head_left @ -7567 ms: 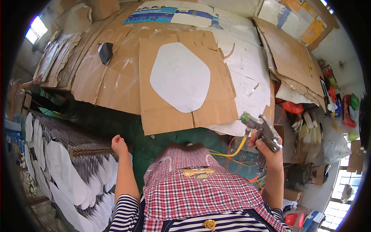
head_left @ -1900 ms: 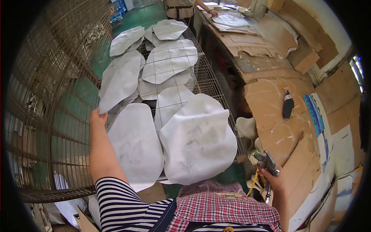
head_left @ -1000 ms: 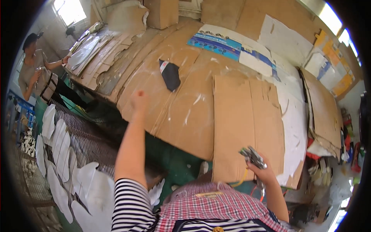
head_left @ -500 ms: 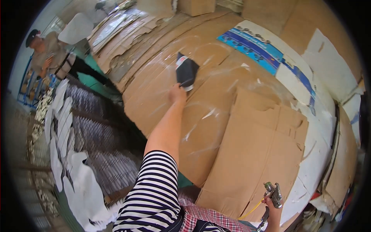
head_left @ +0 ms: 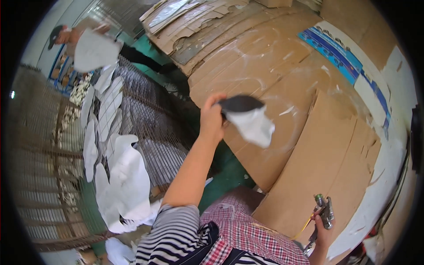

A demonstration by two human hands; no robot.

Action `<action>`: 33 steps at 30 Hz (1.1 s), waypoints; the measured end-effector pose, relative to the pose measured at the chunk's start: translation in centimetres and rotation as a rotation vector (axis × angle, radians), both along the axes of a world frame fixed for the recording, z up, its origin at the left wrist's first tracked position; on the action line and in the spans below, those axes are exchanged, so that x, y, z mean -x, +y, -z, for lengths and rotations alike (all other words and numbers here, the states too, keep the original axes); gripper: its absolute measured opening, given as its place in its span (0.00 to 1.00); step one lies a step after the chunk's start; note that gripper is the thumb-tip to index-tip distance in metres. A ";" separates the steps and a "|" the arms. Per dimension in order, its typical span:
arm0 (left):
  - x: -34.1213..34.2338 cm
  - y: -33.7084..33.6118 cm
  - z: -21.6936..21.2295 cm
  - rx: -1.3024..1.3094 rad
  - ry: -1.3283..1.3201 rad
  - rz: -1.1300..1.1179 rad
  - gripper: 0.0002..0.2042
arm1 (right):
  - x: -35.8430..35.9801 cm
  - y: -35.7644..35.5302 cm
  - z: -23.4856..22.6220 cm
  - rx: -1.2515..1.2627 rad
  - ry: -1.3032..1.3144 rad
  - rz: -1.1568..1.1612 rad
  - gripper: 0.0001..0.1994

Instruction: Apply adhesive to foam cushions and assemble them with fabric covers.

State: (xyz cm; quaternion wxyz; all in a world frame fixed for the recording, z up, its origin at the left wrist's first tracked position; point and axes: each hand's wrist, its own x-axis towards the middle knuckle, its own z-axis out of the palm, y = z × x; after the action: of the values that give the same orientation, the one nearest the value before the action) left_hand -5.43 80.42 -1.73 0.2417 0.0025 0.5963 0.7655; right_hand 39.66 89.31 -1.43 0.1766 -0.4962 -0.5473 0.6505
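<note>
My left hand (head_left: 212, 118) pinches one end of a limp sheet piece (head_left: 252, 126), black on one face and white on the other. It hangs blurred above the cardboard-covered table (head_left: 265, 66), its white face folded downward. Low on the right, my right hand (head_left: 322, 232) is wrapped around a metal spray gun (head_left: 326, 213) with a thin yellow hose (head_left: 303, 229). The gun is over a flat cardboard sheet (head_left: 324, 154), apart from the piece in my left hand.
Left of the table is a wire-mesh rack (head_left: 145, 128) with several white cut pieces (head_left: 128, 176) lying on it. Beyond it a person in a dark cap (head_left: 56, 35) stands near a blue shelf (head_left: 62, 73). Blue-printed cardboard (head_left: 331, 51) lies at the table's far right.
My left hand has drawn the piece back toward me off the tabletop, and its white face now shows. The view has swung left. My right hand keeps the spray gun.
</note>
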 end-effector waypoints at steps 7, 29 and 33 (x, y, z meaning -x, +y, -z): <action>-4.4 -10.8 4.3 0.347 -0.058 0.238 0.18 | 2.4 -2.1 2.9 0.088 -0.017 -0.106 0.21; -4.1 -8.1 4.1 0.296 -0.381 0.269 0.14 | -2.6 7.1 14.3 0.979 0.297 -0.185 0.30; -5.1 -5.7 3.6 0.446 -0.385 0.248 0.12 | -2.7 7.8 14.6 0.991 0.266 -0.209 0.29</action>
State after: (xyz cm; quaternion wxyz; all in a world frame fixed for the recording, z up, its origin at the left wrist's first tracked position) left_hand -0.36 74.71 -5.33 0.4363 -0.1226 0.6879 0.5670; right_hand 42.34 97.15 -16.02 -0.0774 -0.3760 -0.1933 0.9029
